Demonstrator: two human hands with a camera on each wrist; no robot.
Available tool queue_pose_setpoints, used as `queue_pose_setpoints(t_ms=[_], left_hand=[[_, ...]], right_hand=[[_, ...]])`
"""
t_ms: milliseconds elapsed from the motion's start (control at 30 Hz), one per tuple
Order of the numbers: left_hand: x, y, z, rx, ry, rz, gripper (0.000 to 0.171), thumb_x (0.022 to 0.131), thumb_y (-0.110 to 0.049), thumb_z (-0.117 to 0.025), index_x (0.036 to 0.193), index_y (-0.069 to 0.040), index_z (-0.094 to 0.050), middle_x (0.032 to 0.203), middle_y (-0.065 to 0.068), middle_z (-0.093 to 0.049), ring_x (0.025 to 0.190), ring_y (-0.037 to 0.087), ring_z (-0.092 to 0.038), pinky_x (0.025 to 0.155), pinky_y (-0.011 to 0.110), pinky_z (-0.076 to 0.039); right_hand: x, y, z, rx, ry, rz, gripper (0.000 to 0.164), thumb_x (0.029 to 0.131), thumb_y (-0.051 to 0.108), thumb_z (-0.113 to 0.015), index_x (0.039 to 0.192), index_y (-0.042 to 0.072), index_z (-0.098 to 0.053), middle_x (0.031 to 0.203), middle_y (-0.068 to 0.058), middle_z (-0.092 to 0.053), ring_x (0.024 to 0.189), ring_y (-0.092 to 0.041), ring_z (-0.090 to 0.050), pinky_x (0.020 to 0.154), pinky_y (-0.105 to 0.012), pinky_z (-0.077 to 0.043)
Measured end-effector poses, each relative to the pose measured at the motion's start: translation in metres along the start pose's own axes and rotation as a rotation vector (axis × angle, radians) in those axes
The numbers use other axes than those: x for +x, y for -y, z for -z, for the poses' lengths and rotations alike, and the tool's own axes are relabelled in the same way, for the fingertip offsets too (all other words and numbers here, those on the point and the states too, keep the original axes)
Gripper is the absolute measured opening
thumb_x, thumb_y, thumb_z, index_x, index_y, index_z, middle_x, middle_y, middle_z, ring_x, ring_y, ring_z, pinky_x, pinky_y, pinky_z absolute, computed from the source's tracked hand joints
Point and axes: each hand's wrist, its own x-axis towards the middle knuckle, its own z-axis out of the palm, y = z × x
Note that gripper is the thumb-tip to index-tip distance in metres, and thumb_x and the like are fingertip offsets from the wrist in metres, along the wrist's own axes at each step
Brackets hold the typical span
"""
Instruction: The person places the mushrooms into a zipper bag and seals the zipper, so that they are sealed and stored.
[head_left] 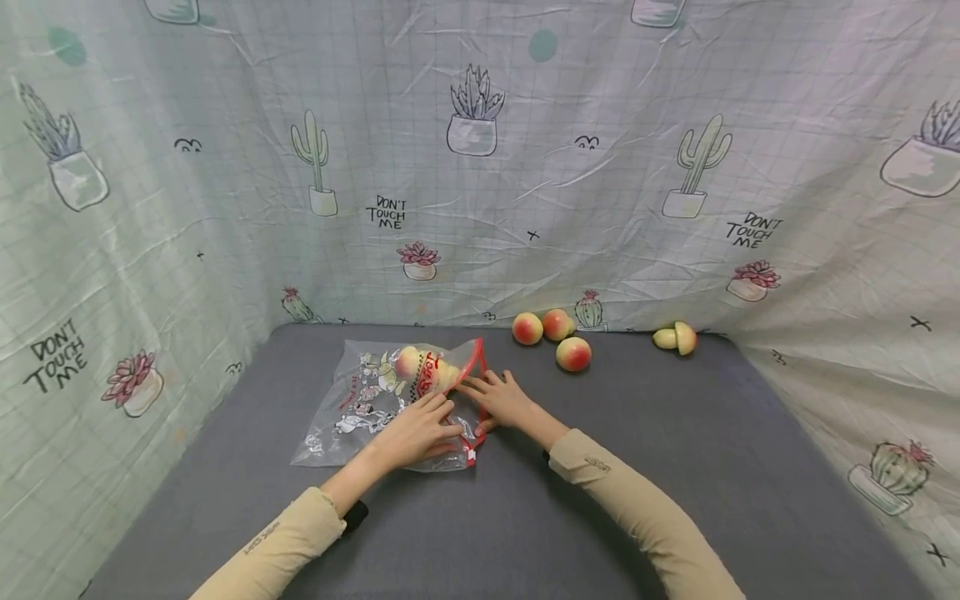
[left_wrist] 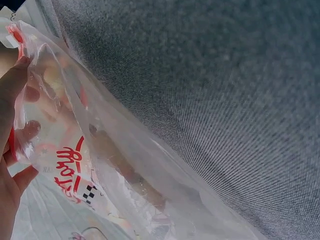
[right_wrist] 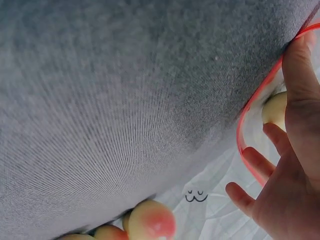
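A clear plastic zip bag with printed cartoon figures and a red zip edge lies flat on the table, its mouth facing right. Inside it is a red-and-yellow peach beside a pale yellow lobed piece, partly covered by the print. My left hand holds the near side of the mouth; in the left wrist view its thumb lies on the zip edge, with fingers showing through the plastic. My right hand is at the mouth, thumb touching the red zip edge, fingers spread and extended.
Several peaches sit at the back of the grey table, right of the bag. A yellow mushroom-shaped piece lies at the back right. A cloth curtain with cactus prints surrounds the back and sides.
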Motion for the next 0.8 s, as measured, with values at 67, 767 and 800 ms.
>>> queue_pose_setpoints(t_ms=[67, 767, 800], left_hand=[[-0.001, 0.000, 0.000, 0.004, 0.011, 0.008, 0.020, 0.075, -0.040, -0.065, 0.086, -0.024, -0.060, 0.089, 0.005, -0.056, 0.091, 0.023, -0.052, 0.093, 0.041, -0.040], [0.005, -0.007, 0.000, 0.062, 0.117, 0.048, 0.014, 0.081, -0.038, -0.058, 0.085, -0.025, -0.059, 0.088, -0.003, -0.059, 0.090, 0.017, -0.052, 0.083, 0.040, -0.041], [0.005, -0.008, 0.001, 0.064, 0.116, 0.045, 0.013, 0.080, -0.037, -0.059, 0.084, -0.024, -0.059, 0.086, -0.005, -0.058, 0.087, 0.015, -0.051, 0.083, 0.040, -0.042]], right_hand=[[0.001, 0.000, 0.000, -0.011, 0.026, -0.010, 0.092, 0.063, 0.062, -0.058, 0.141, 0.027, -0.024, 0.144, 0.006, -0.030, 0.118, -0.020, -0.036, 0.092, -0.048, -0.035], [-0.029, -0.014, -0.004, 0.253, -0.120, 0.037, 0.058, 0.081, 0.045, -0.056, 0.132, 0.020, -0.043, 0.139, -0.008, -0.039, 0.116, -0.026, -0.041, 0.087, -0.049, -0.036], [-0.032, -0.016, -0.005, 0.259, -0.129, 0.034, 0.057, 0.082, 0.044, -0.057, 0.132, 0.020, -0.043, 0.139, -0.008, -0.040, 0.116, -0.026, -0.041, 0.087, -0.049, -0.036]])
